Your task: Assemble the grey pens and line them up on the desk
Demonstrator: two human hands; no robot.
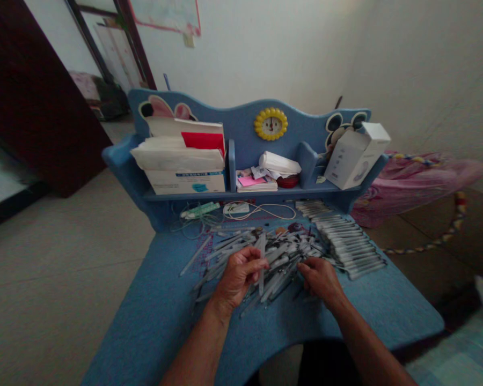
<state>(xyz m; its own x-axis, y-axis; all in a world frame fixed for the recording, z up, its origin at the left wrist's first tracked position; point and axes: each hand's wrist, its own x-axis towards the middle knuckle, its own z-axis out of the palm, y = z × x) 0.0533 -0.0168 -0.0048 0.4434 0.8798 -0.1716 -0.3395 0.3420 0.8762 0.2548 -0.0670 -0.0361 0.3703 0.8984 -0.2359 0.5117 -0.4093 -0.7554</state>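
Observation:
My left hand (241, 271) is closed in a pinch round a translucent pen barrel (262, 252), which stands nearly upright over the pile. Below and around it lies a loose heap of pen parts (279, 279), pale barrels mixed with thin dark pieces. At the heap's right side, my right hand (321, 279) has its thumb and fingers pressed together; whatever it grips is too small or hidden. Beyond that hand, pens (352, 244) lie side by side in a neat stack on the blue desk (153, 321).
Behind the heap lie a white cable (279, 210) and a green-and-white item (201, 210). A blue shelf (185, 197) at the back carries a mask box (189, 181), papers and a white box (356, 158). A beaded hoop (446, 236) is at the right.

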